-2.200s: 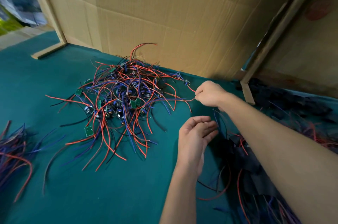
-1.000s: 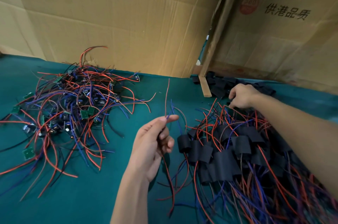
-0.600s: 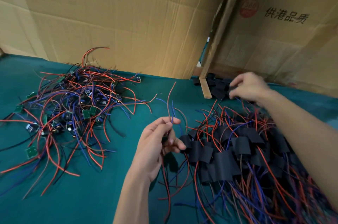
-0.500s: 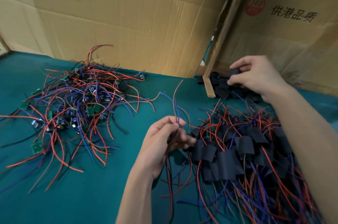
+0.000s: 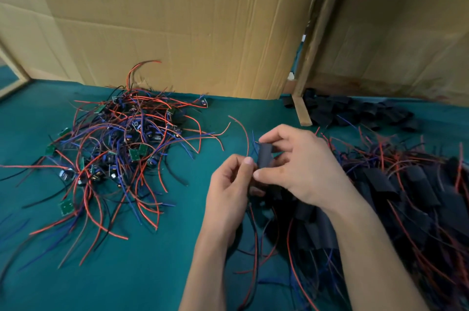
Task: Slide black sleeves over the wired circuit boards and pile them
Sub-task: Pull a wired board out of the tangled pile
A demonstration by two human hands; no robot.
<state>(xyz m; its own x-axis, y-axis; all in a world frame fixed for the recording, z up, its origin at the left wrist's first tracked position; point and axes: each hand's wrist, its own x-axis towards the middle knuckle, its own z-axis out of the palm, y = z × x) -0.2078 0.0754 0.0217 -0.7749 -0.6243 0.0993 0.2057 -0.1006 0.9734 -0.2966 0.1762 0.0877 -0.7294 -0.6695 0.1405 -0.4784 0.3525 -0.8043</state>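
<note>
My right hand (image 5: 302, 168) pinches a black sleeve (image 5: 264, 156) between thumb and fingers, held upright above the green table. My left hand (image 5: 228, 184) sits right beside it and pinches the red and blue wires (image 5: 247, 138) of a circuit board; the board itself is hidden behind my fingers. A heap of bare wired circuit boards (image 5: 121, 148) lies to the left. On the right lies a pile of sleeved boards (image 5: 396, 196). Loose black sleeves (image 5: 355, 110) are heaped at the back right.
Cardboard sheets (image 5: 177, 19) stand as a wall along the back, with a wooden post (image 5: 302, 107) between two of them. The table is covered in green cloth (image 5: 127, 272). Stray wires trail off the left edge.
My right hand left the loose-sleeve heap at the back and came to my left hand with one black sleeve. My left hand kept its hold on the wires.
</note>
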